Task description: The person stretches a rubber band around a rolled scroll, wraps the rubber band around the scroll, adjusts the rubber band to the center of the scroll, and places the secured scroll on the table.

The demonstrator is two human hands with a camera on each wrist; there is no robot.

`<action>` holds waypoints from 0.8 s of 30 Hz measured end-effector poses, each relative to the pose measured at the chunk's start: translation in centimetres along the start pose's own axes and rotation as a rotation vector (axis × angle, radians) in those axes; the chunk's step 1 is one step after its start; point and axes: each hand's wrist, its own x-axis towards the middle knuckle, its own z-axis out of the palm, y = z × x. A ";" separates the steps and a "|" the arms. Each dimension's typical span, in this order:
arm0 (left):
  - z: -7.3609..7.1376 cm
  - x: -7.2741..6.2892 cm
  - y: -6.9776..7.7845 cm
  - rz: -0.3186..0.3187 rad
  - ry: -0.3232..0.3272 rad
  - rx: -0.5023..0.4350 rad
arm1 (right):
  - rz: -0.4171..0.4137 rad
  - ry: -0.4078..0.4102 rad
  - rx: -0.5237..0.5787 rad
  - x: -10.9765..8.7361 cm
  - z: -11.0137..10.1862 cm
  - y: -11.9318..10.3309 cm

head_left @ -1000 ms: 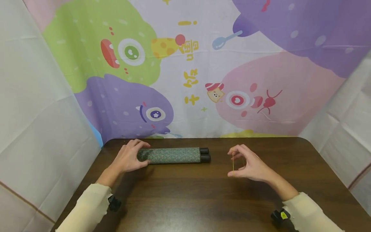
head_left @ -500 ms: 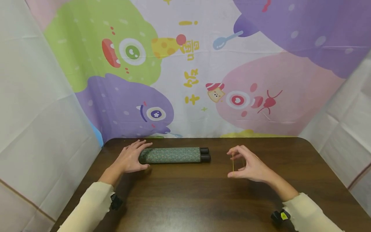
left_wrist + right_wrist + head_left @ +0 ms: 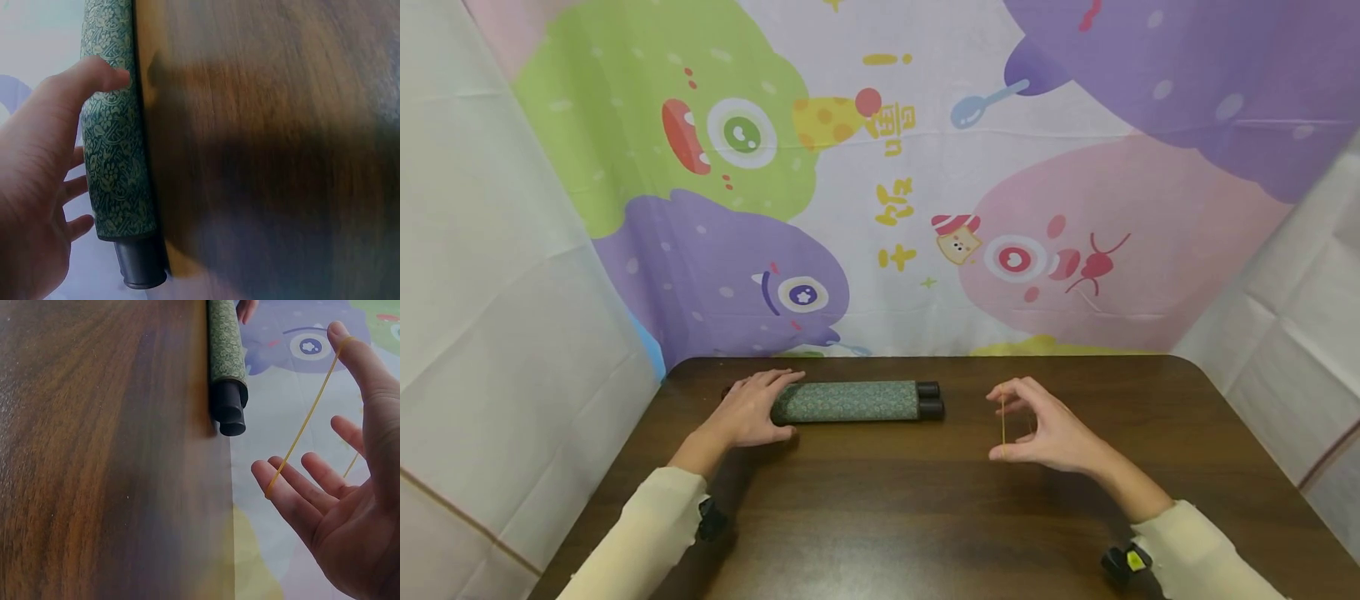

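A rolled scroll in green patterned fabric (image 3: 850,401) lies lengthwise on the table, its black rod ends (image 3: 931,408) showing at the right. My left hand (image 3: 752,412) straddles its left part, thumb on the near side and fingers stretched along the far side. In the left wrist view the thumb (image 3: 103,75) crosses in front of the scroll; I cannot tell whether it touches. To the right, apart from the scroll, my right hand (image 3: 1051,425) is raised with thumb and fingers spread. A thin yellow rubber band (image 3: 306,424) is stretched around its thumb and fingers.
The brown wooden table (image 3: 880,517) ends at a back edge just behind the scroll. A cartoon-printed cloth (image 3: 880,317) hangs behind it, and pale sheets (image 3: 527,333) close off the sides. Small black devices (image 3: 1123,562) are strapped at the wrists.
My left hand has slid rightward along the scroll, uncovering its left black end. The scroll itself stays in place. My right hand and the stretched rubber band have hardly moved.
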 end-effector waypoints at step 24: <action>0.5 1.3 1.2 -0.015 -0.080 0.088 | 0.001 -0.014 0.013 0.0 0.3 0.4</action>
